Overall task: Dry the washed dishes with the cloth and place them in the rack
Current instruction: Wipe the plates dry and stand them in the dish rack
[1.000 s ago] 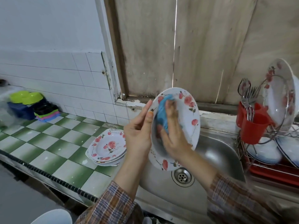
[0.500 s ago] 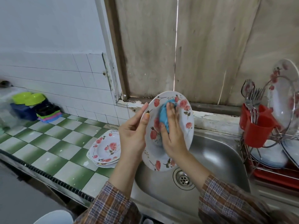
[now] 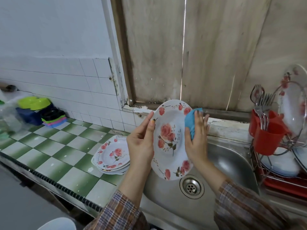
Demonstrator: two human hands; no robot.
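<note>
I hold a white plate with pink roses [image 3: 167, 138] upright over the sink [image 3: 232, 163], its face toward me. My left hand [image 3: 141, 140] pinches its left rim, thumb on the front. My right hand [image 3: 197, 138] holds a blue cloth [image 3: 190, 120] against the plate's right rim. On the right stands the wire dish rack [image 3: 282, 180], with a rose plate [image 3: 292, 110] upright in it and white dishes lower down. A stack of matching rose plates [image 3: 111, 155] lies on the tiled counter left of the sink.
A red cutlery holder [image 3: 267, 138] with forks and spoons hangs on the rack's left side. The sink drain [image 3: 191, 186] is below the plate. Coloured plastic containers [image 3: 36, 110] sit at the far left of the green-and-white counter. A wooden wall stands behind the sink.
The plate has turned so its face shows toward me. My right hand with the cloth has slid from the middle of the plate to its right rim.
</note>
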